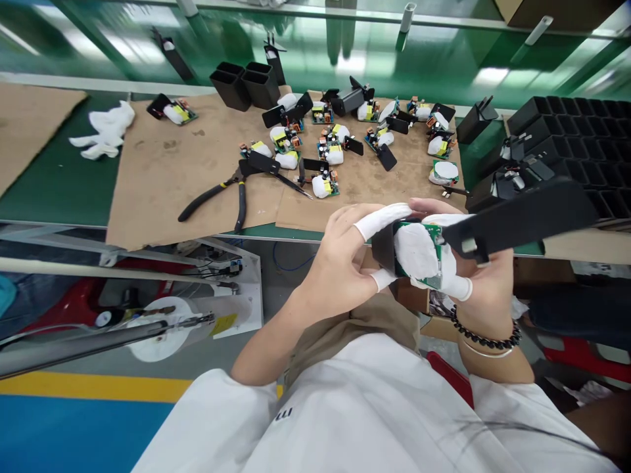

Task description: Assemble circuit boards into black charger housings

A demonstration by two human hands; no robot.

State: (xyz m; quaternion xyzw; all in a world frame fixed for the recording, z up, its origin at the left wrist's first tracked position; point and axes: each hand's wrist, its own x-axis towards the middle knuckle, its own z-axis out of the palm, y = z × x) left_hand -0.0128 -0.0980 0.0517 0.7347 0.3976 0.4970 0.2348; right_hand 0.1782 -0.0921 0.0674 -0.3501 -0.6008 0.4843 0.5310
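Between hands (340,259) (486,282), white-coated board (418,253), boxy casing (383,249)

No full word or number can be read; 1 short dark print is seen on the chest of the white shirt (284,414), letter-shaped, possibly an "m", but too little of it is shown for the reading to be settled; 1 yellow label (225,324) is borne by the white machinery (252,295) low on the left side, any wording too small to be made out; 1 round gauge (103,318) is seen farther left, its pale dial unreadable at this size; fine pale marks are carried by the held green board (436,235), likewise illegible.
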